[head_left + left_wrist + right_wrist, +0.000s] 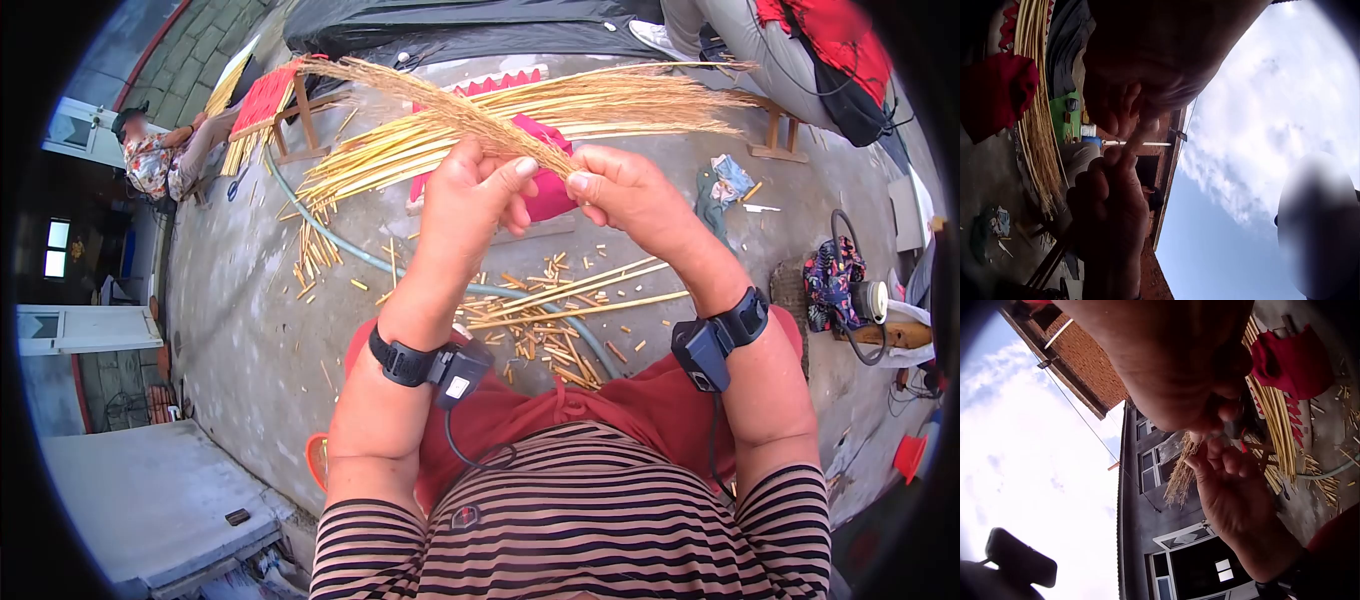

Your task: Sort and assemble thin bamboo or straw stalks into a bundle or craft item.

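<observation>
In the head view, a slim bunch of broomcorn (430, 100) with feathery seed heads runs slantwise from upper left to between both hands. My right hand (630, 195) pinches its near end between thumb and curled fingers. Close beside it, my left hand (470, 195) grips the bunch with its thumb along it and its fingers bent. Feathery tips (1180, 475) stick out past the left hand in the right wrist view. Beneath the hands lies a large pile of long broomcorn stalks (640, 100), with a crimson cloth (550, 195) in front of it.
Cut stalk pieces (560, 345) litter the concrete around a grey-green hose (380, 262). Wooden stands (780, 130) flank the pile. One person (160, 160) sits at far left; another (840, 60) is at upper right. A floral bag (832, 285) stands at right.
</observation>
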`<act>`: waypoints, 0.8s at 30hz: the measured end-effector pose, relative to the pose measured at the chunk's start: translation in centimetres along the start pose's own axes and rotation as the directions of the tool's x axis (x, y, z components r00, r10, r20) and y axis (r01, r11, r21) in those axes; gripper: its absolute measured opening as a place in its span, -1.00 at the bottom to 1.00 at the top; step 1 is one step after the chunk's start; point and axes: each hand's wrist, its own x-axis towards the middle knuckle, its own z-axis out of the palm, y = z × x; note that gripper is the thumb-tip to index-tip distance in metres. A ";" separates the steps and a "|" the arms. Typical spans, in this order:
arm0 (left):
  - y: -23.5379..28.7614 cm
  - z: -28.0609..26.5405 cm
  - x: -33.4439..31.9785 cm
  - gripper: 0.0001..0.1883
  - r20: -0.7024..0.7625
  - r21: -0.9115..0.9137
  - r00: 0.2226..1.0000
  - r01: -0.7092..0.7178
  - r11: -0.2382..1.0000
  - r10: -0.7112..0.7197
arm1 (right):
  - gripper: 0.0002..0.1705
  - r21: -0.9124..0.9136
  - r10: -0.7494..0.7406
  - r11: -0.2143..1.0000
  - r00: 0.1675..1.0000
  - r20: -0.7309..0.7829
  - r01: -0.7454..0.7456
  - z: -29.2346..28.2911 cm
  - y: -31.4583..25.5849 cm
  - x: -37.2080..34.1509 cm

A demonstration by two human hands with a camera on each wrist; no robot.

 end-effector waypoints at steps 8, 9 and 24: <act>-0.2 1.8 -1.1 -0.89 -0.107 -0.016 0.988 -0.111 0.994 0.109 | -0.83 -0.405 -0.243 0.907 0.927 -0.286 0.113 0.8 -0.4 -0.2; -0.3 1.8 -0.9 -0.89 -0.102 -0.032 0.992 -0.078 0.996 0.074 | -0.83 -0.445 -0.259 0.889 0.922 -0.289 0.110 1.0 -0.4 -0.2; -0.6 1.3 0.2 -0.84 -0.029 -0.327 0.992 0.106 0.939 -0.123 | -0.88 -0.820 -0.584 0.544 0.782 -0.219 0.177 1.0 0.3 -0.1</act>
